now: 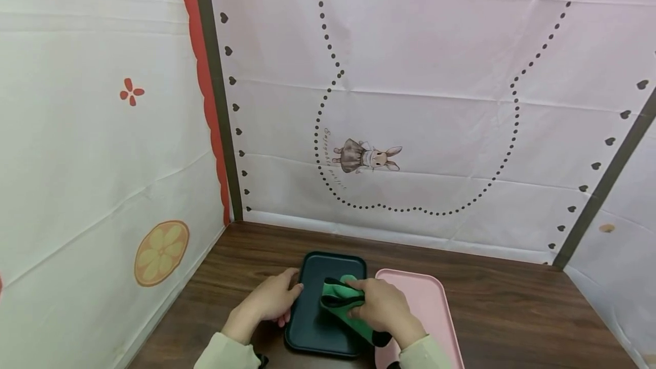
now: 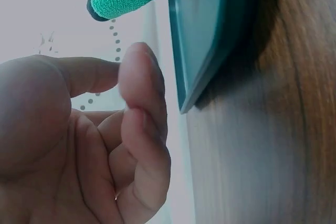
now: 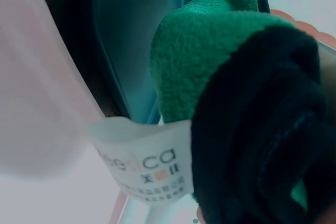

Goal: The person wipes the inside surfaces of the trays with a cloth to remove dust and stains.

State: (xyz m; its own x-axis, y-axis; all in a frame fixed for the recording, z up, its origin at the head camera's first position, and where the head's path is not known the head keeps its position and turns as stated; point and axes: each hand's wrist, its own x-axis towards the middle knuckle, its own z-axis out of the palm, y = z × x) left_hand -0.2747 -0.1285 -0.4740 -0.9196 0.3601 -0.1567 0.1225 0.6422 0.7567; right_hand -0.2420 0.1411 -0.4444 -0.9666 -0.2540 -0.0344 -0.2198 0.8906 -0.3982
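Observation:
A folded green cloth (image 1: 344,296) with black edging is pinched in my right hand (image 1: 381,304), over the right part of a dark teal tray (image 1: 320,323). The right wrist view shows its fuzzy green pile (image 3: 184,61), thick black edging (image 3: 247,114) and a white printed label (image 3: 149,163) hanging out. At the dark tray's left edge is my left hand (image 1: 271,299), thumb tip close to the rim. Its fingers (image 2: 144,161) are loosely bent in the left wrist view, beside the tray's corner (image 2: 197,72), with nothing between them.
A pink tray (image 1: 427,306) lies to the right of the dark one, partly under my right forearm. Both are on a dark wooden table (image 1: 502,312). Printed white sheets (image 1: 420,101) hang as walls behind and at both sides.

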